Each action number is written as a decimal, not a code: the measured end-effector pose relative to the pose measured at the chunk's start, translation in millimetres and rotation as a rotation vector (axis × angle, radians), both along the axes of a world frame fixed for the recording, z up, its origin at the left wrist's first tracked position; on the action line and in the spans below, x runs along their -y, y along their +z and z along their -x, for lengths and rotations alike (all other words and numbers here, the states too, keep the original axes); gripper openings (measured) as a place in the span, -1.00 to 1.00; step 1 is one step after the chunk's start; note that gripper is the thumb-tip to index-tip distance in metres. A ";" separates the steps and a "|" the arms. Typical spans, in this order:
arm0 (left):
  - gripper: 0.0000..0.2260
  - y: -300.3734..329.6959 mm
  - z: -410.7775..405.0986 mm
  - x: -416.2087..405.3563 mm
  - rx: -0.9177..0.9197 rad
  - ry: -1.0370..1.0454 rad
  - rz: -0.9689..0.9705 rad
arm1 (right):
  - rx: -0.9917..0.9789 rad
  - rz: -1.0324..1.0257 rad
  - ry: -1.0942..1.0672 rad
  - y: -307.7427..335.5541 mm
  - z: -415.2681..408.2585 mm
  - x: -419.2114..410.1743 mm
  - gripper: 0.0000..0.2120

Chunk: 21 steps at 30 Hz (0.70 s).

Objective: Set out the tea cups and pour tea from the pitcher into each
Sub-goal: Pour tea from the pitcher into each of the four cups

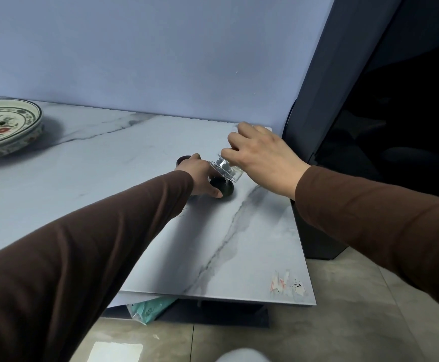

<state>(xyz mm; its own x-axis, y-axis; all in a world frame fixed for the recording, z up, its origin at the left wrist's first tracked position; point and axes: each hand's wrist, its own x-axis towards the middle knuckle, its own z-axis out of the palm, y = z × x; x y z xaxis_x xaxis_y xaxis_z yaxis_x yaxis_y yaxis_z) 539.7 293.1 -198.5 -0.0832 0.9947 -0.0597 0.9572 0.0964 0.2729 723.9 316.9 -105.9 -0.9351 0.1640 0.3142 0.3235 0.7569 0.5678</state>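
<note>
- While the right hand (261, 158) grips the tilted glass pitcher (226, 169), its mouth hangs just above a dark cup (223, 188).
- Fingers curled, the left hand (202, 178) touches that cup; whether it grips is unclear.
- Another dark cup (183, 160) sits behind it.
- A painted plate (4, 126) lies far left on the marble table (108, 165).
</note>
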 end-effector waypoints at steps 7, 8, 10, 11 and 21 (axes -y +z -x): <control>-0.53 -2.8 0.9 -2.4 -0.016 -0.003 -0.004 | 0.065 -0.076 0.028 3.3 0.5 3.3 -0.77; -0.52 -3.2 1.2 -2.8 -0.017 -0.001 -0.002 | 0.070 -0.080 0.029 3.7 0.7 3.9 -0.76; -0.50 -3.5 1.4 -3.4 -0.020 -0.003 -0.002 | 0.082 -0.081 0.032 5.0 1.2 4.7 -0.75; -0.49 -3.6 1.5 -3.5 -0.023 -0.005 -0.004 | 0.085 -0.079 0.036 5.7 1.2 5.0 -0.75; -0.53 -4.5 1.3 -3.3 -0.030 -0.006 -0.015 | 0.100 -0.103 0.060 9.0 -0.8 6.7 -0.74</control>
<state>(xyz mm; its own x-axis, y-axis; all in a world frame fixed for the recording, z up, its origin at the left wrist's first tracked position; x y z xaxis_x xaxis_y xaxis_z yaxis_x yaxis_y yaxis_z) 538.4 296.4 -202.9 -0.0785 0.9960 -0.0423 0.9655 0.0865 0.2455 724.7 310.2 -96.8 -0.9698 0.0782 0.2309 0.2169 0.7091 0.6709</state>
